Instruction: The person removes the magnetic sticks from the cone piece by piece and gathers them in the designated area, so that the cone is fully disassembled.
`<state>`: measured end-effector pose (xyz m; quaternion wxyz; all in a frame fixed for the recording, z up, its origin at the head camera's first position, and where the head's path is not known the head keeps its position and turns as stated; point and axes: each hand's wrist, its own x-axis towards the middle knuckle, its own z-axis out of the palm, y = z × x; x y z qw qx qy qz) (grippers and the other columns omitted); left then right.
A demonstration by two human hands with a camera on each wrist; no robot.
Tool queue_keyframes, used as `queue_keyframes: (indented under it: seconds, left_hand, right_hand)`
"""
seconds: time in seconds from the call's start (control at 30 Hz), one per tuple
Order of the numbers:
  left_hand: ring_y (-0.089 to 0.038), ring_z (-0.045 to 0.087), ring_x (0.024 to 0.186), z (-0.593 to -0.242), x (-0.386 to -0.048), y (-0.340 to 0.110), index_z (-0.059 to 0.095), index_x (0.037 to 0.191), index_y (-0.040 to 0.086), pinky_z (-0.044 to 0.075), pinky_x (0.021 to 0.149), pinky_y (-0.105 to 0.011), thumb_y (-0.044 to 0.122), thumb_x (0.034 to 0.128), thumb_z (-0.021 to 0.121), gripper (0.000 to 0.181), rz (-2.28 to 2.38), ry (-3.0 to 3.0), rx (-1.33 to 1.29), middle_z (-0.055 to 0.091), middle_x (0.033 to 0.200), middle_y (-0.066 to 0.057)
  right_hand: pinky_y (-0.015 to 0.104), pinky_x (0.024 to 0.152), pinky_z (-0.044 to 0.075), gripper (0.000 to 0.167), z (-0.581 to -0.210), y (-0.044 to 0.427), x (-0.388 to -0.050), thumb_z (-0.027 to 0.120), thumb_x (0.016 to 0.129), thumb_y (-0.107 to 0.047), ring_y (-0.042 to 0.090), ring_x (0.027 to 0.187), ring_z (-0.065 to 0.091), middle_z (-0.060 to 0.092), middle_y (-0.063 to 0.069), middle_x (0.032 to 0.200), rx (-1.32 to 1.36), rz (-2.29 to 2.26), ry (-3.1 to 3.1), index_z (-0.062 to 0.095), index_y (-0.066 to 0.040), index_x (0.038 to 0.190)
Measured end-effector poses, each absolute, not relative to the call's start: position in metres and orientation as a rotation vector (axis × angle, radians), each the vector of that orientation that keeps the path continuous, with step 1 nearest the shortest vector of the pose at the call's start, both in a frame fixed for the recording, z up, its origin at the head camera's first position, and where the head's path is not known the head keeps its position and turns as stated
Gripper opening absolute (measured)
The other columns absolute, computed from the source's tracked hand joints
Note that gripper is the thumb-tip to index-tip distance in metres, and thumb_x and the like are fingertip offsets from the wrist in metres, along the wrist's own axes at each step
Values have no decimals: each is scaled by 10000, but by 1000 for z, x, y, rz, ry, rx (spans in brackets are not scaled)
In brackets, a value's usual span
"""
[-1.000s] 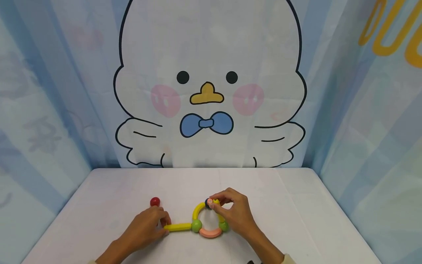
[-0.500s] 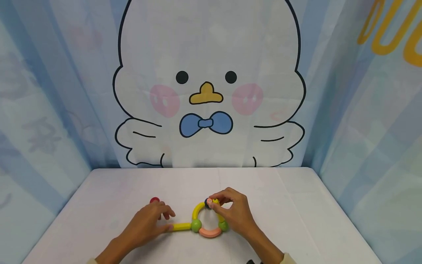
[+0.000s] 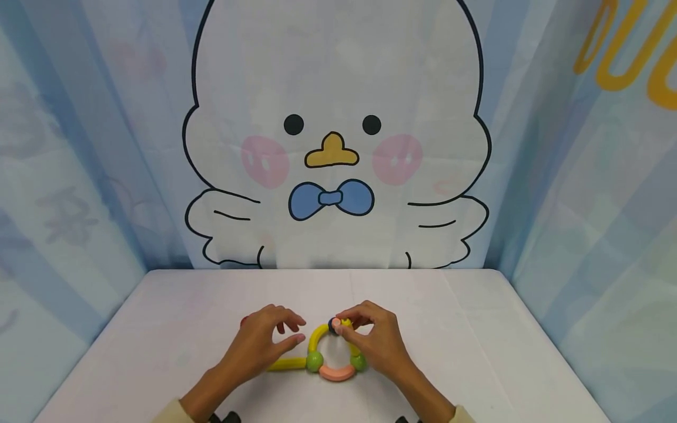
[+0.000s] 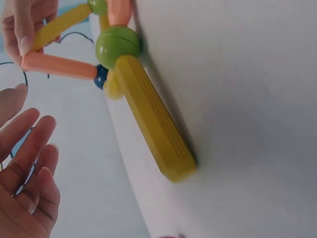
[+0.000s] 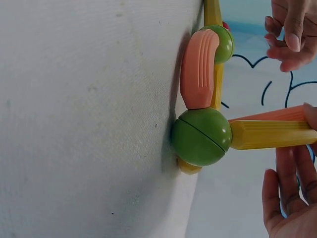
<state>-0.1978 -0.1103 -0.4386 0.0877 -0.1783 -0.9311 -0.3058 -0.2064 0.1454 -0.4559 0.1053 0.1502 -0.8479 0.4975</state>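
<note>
Left hand (image 3: 259,342): its grip is loose and wide, thumb well parted from the fingers, nothing in it; it hovers above the worktop (image 3: 455,329), just left of the ring (image 3: 337,374), apart from it.
Right hand (image 3: 378,341): its grip is a narrow pinch, thumb against fingers, with hold of the upper ends of the raised yellow rod (image 5: 272,134) and the raised pink rod (image 4: 62,65).
Ring: on the worktop, between the two hands, built of curved rods and balls.
Near side of the ring: the curved pink rod (image 5: 199,69), set between the left green ball (image 3: 314,361) and the right green ball (image 5: 201,136).
Left side of the ring: the curved yellow rod (image 3: 317,338), running from the left green ball to the dark blue ball (image 4: 100,77) at the far side.
Right side of the ring: mostly behind the right hand from above, so its joints there are hard to judge.
Raised rods: yellow up from the right green ball, pink from the dark blue ball, leaning together at the pinch.
Straight yellow rod (image 4: 156,121): lying on the worktop, one end joined to the left green ball, the other free.
Red ball (image 3: 244,321): on the worktop, mostly hidden behind the left hand.
Backdrop (image 3: 333,76): a white cartoon character with a blue bow tie.
</note>
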Motion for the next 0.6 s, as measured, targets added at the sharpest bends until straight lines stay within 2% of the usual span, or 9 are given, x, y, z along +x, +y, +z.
queue_keyframes:
  seconds: [0.23, 0.37, 0.6]
  left_hand:
    - [-146, 618, 809, -438, -203, -92, 815, 1046, 219, 531, 715, -240, 241, 901, 865, 155, -1062, -2693, -554, 749, 892, 154]
    - [-136, 625, 796, -439, -206, -82, 817, 1028, 226, 510, 715, -227, 235, 904, 861, 132, -1126, -2645, -543, 765, 864, 138]
    - [-84, 604, 801, -442, -213, -69, 813, 1025, 231, 541, 731, -289, 251, 926, 843, 106, -1200, -2622, -554, 760, 848, 126]
  right_hand:
    - [348, 826, 619, 149, -456, 146, -205, 880, 890, -274, 61, 844, 686, 735, -132, 946, 469, 1486, -2471, 819, -314, 1020]
    - [354, 829, 624, 156, -457, 147, -205, 884, 886, -264, 60, 841, 690, 733, -129, 942, 480, 1490, -2462, 818, -307, 1021]
    - [379, 832, 630, 145, -458, 148, -206, 880, 889, -282, 60, 842, 701, 749, -121, 954, 507, 1500, -2439, 824, -285, 1023]
